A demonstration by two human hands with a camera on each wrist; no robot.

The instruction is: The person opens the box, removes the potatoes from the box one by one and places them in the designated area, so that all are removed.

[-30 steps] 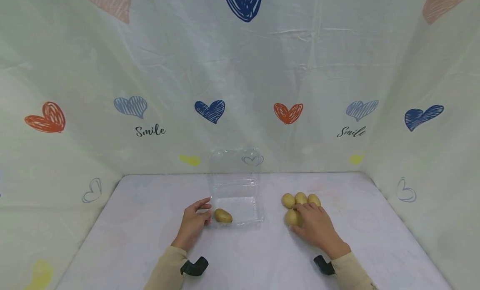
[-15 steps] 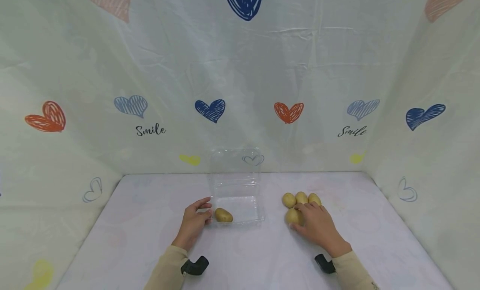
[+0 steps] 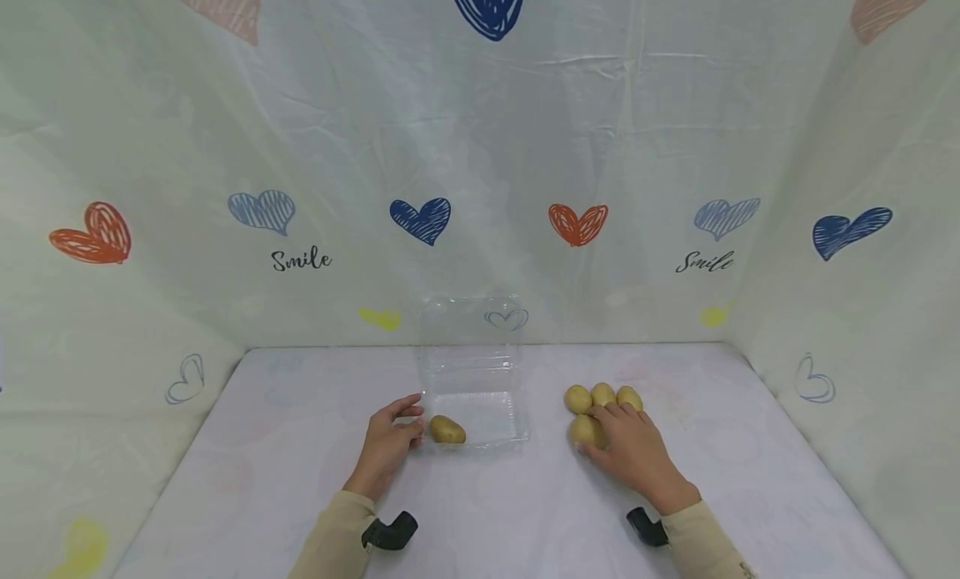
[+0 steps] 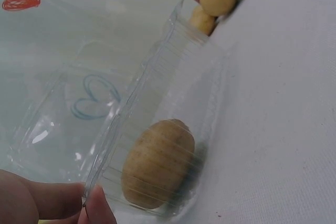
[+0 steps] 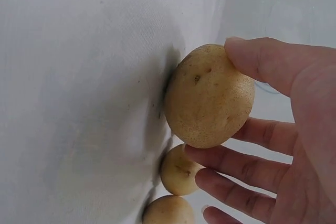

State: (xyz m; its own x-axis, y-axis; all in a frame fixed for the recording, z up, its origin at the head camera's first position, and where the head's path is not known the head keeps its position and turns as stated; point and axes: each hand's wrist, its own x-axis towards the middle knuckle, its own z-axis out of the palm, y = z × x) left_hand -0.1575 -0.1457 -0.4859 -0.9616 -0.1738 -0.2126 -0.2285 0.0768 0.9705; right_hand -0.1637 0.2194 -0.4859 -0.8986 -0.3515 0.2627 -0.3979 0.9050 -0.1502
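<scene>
A clear plastic clamshell container (image 3: 487,412) stands on the table with its lid raised at the back. One potato (image 4: 157,166) lies inside, at the front left corner in the head view. My left hand (image 3: 386,446) is at the container's left side, pinching its rim between thumb and finger in the left wrist view. To the right, my right hand (image 3: 637,454) holds a potato (image 5: 210,98), thumb on one side and fingers on the other. Just behind it three more potatoes (image 3: 577,399) sit in a row, partly covered by the fingers.
A white cloth covers the table (image 3: 300,446). Behind it hangs a pale curtain (image 3: 495,146) printed with hearts and "Smile", which also closes off both sides. Dark wrist-camera mounts (image 3: 390,531) stick out from both sleeves.
The potato under my right hand has shifted very slightly left, along with the thumb. My left hand, the container and the other potatoes keep their places.
</scene>
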